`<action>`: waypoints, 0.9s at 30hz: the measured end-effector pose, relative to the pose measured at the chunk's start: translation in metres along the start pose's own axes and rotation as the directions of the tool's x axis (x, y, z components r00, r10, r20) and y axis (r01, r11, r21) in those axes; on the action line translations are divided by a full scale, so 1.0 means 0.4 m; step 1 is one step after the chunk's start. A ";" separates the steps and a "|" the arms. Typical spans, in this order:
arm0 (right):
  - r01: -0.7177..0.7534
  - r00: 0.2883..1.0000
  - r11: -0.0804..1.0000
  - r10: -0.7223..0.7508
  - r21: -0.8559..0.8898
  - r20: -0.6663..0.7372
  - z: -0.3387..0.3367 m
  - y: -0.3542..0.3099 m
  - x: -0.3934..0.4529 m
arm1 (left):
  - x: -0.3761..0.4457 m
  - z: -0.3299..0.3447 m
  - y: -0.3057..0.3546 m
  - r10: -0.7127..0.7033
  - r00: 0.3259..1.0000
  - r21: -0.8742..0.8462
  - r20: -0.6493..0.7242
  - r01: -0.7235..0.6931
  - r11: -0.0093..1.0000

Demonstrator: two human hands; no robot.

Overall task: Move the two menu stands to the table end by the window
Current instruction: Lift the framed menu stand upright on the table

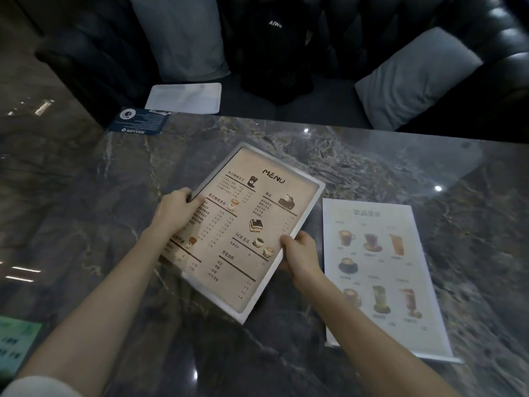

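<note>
A beige menu stand [246,222] with a white frame and the word MENU is held over the middle of the dark marble table [400,167], tilted with its top to the far side. My left hand [174,210] grips its left edge, and my right hand [299,253] grips its right edge lower down. A second menu stand [380,270], white with pictures of drinks, lies flat on the table just to the right of my right hand. Neither hand touches it.
A dark blue card [140,121] lies at the table's far left corner, and a green card [14,345] shows at the near left edge. Beyond the table stands a dark sofa with two grey cushions [183,35] [415,78], a black bag [274,47] and a white tray [186,98].
</note>
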State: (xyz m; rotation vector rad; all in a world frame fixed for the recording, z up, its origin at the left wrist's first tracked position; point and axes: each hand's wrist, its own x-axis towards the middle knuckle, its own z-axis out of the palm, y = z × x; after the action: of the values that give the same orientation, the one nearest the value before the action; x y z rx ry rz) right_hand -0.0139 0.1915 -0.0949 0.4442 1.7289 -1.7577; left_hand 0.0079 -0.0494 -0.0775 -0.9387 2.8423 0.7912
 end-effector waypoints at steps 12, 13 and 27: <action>0.436 0.899 0.871 -0.431 -0.225 0.075 -0.069 -0.099 -0.073 | -0.103 0.010 0.048 -0.115 0.991 -0.765 -0.062 0.027 0.643; 0.460 0.887 0.852 -0.456 -0.251 0.078 -0.074 -0.097 -0.079 | -0.111 0.017 0.047 -0.117 0.992 -0.801 -0.047 0.033 0.598; 0.588 0.801 0.733 -0.586 -0.342 0.121 -0.112 -0.026 -0.097 | -0.204 0.064 0.013 -0.110 0.993 -0.925 -0.037 0.008 0.381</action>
State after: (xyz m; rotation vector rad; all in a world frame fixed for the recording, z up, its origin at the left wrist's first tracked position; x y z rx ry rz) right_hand -0.0001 0.2423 -0.0660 -0.3198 2.3032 -1.7552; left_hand 0.0685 0.0111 -0.0812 -1.1000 2.1765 2.5228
